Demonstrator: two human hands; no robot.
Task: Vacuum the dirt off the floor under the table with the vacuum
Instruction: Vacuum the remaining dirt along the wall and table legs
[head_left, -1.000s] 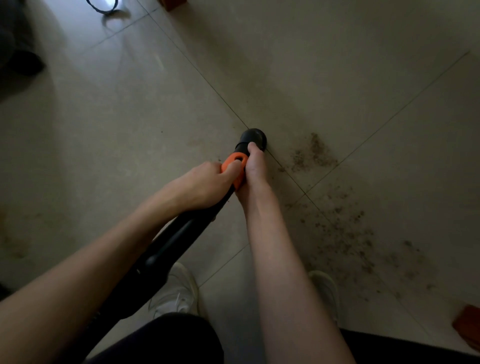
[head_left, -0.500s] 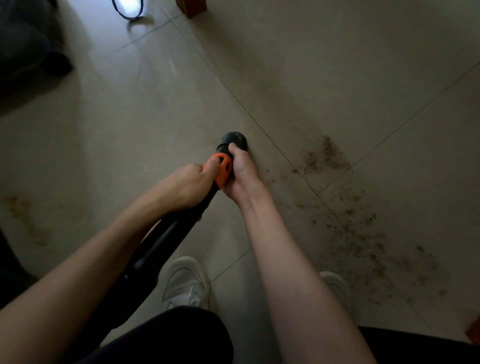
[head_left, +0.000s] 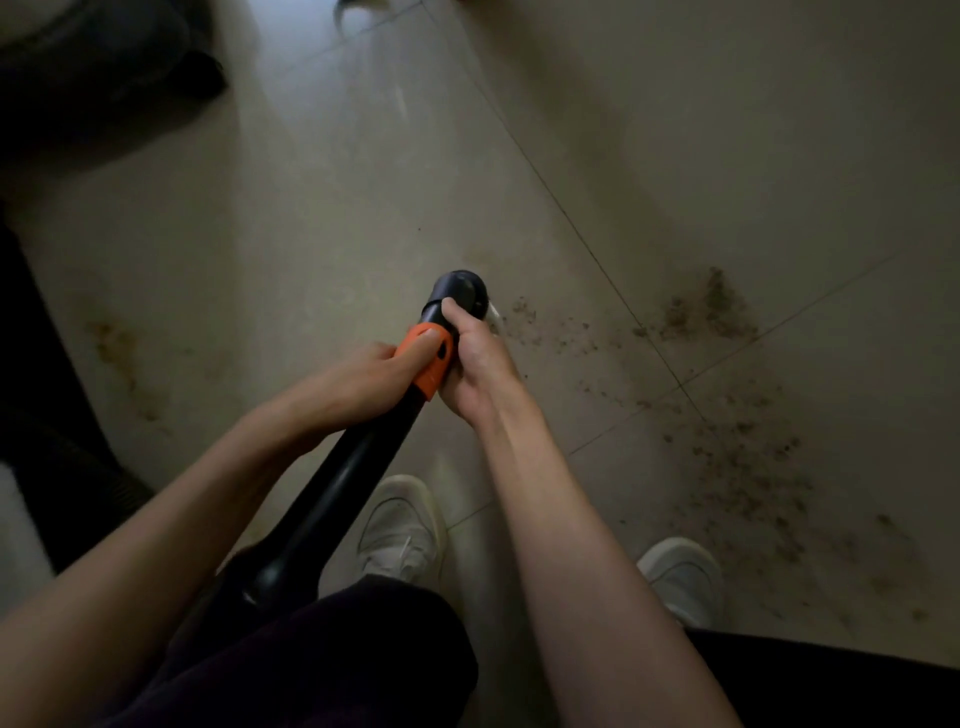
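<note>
Above the pale tiled floor (head_left: 311, 234), my left hand (head_left: 358, 379) and right hand (head_left: 475, 364) both grip the black vacuum tube with orange collar (head_left: 431, 358). Its nozzle sits just beside scattered brown dirt (head_left: 727, 441). Sweeping is barely begun; next, I judge, a rightward pass.

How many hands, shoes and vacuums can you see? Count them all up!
Hands: 2, the left hand and the right hand, both gripping the vacuum
Shoes: 2, the left shoe and the right shoe, both white
Vacuums: 1, the black vacuum with an orange collar
Total: 5
</note>
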